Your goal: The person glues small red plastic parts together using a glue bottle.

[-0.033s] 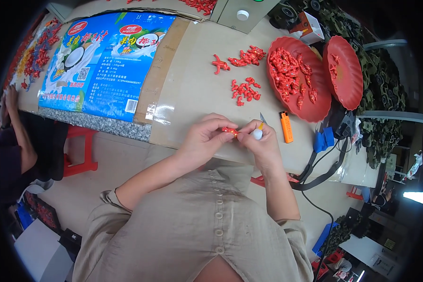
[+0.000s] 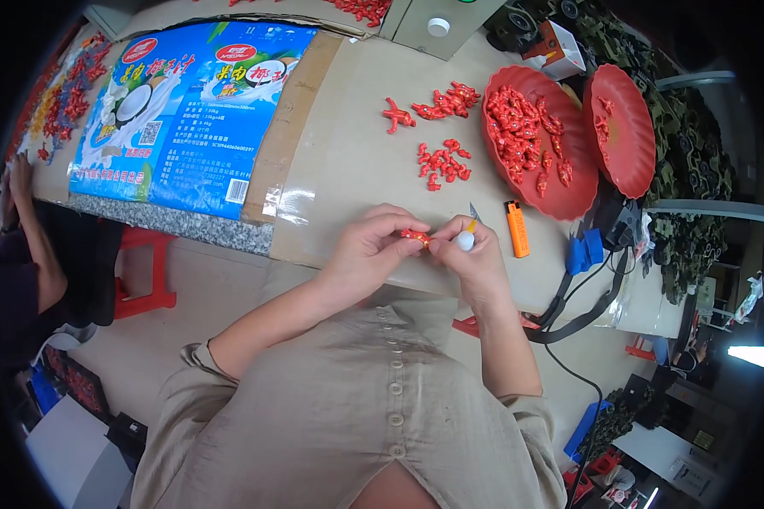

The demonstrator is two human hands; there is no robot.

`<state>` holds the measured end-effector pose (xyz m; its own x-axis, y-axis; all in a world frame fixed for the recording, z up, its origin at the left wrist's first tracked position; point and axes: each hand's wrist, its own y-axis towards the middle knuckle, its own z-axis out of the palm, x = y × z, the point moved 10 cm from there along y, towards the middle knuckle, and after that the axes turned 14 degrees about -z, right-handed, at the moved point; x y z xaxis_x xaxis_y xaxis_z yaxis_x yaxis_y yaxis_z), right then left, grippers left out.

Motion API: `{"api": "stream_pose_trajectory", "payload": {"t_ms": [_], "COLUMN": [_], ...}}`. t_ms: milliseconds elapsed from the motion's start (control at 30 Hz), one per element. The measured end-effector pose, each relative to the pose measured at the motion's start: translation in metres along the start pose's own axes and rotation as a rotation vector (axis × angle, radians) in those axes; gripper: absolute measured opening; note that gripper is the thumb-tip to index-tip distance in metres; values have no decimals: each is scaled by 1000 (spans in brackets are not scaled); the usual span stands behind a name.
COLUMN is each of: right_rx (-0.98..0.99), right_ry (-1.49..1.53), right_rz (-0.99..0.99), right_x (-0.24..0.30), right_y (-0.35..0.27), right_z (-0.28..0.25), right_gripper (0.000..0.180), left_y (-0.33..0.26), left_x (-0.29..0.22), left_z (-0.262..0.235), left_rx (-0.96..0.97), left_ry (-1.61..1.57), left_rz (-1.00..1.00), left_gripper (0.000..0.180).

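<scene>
Close to the front edge of the table, my left hand [image 2: 367, 254] pinches a small red plastic figure piece [image 2: 412, 236] between thumb and fingers. The fingertips of my right hand [image 2: 477, 267] meet the other end of that piece. Tucked in the same right hand is a small craft knife [image 2: 465, 242] with a white and yellow handle, its pointed blade facing away from me. Beyond my hands lie a loose group of small red parts [image 2: 443, 163], a red figure [image 2: 397, 116] and a row of joined red figures [image 2: 450, 100].
A red scalloped bowl [image 2: 560, 204] full of red pieces stands at right, beside another bowl [image 2: 628, 148] with few pieces. An orange lighter [image 2: 518, 229] lies near my right hand. Blue printed cardboard [image 2: 187, 110] covers the left. Black straps [image 2: 560, 310] hang over the edge. Another person's arm [image 2: 42, 229] is far left.
</scene>
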<state>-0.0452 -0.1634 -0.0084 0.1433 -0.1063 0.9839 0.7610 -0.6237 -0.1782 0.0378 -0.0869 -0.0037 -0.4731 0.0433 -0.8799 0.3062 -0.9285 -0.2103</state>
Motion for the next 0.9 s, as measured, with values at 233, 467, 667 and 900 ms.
{"api": "stream_pose_trajectory", "payload": {"t_ms": [233,467,667,900], "right_rx": [21,44,27,-54], "right_ry": [63,71,72,7], "right_rz": [-11,16,1,4], "right_x": [1,-2,-2,-4], "right_y": [3,5,4,3], "right_z": [4,3,3,-2], "right_gripper": [5,5,5,8], "left_y": [1,1,1,3], "left_x": [0,-2,2,5], "left_z": [0,0,-2,-4], "left_rx": [-9,-2,-27,-62], "left_ry": [3,8,14,4], "left_rz": [-7,5,-10,-82], "left_gripper": [17,17,16,15]}}
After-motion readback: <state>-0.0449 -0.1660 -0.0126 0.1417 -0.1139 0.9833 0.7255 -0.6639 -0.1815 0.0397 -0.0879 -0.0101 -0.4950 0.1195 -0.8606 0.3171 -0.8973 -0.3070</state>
